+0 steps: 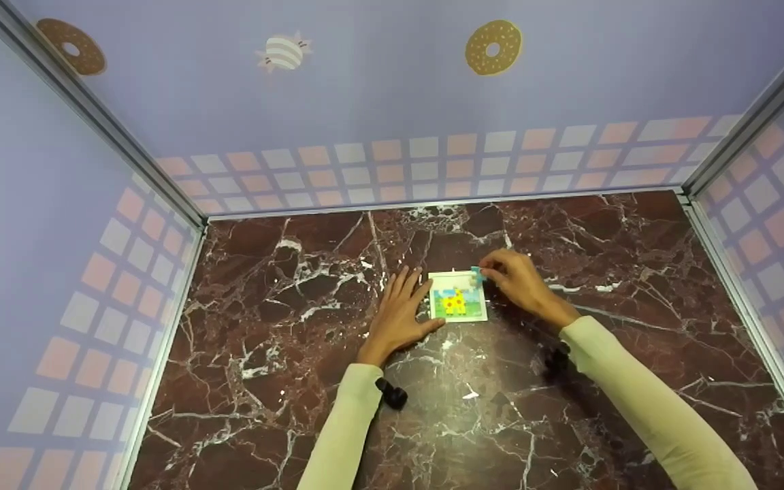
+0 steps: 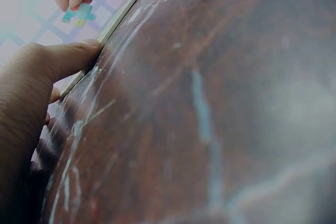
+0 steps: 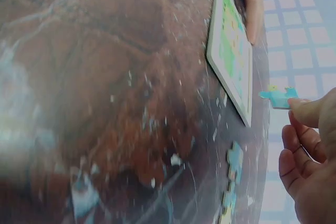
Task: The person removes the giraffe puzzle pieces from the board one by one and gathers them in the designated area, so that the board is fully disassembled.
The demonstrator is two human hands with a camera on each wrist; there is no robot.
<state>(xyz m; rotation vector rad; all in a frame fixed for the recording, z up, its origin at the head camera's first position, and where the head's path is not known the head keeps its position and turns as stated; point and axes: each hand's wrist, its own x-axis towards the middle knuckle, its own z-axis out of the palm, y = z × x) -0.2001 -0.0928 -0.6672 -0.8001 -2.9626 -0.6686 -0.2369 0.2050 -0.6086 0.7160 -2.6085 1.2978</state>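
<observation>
A small square jigsaw board (image 1: 445, 280) with a pale frame lies on the marbled table, showing a yellow giraffe on green and blue. Along its left side my left hand (image 1: 400, 316) rests with fingers spread and fairly straight. In the left wrist view that hand's thumb (image 2: 79, 56) touches the board's edge. My right hand (image 1: 516, 282) pinches a light-blue jigsaw piece (image 3: 281, 98) between thumb and fingertips, above the board's top right corner. The upper strip of the board's picture area looks bare.
Loose jigsaw pieces (image 3: 235, 161) lie on the table beside the board in the right wrist view; the head view does not show them plainly. The dark red marbled table (image 1: 283, 408) is bounded by purple patterned walls (image 1: 392, 88) at the back and both sides.
</observation>
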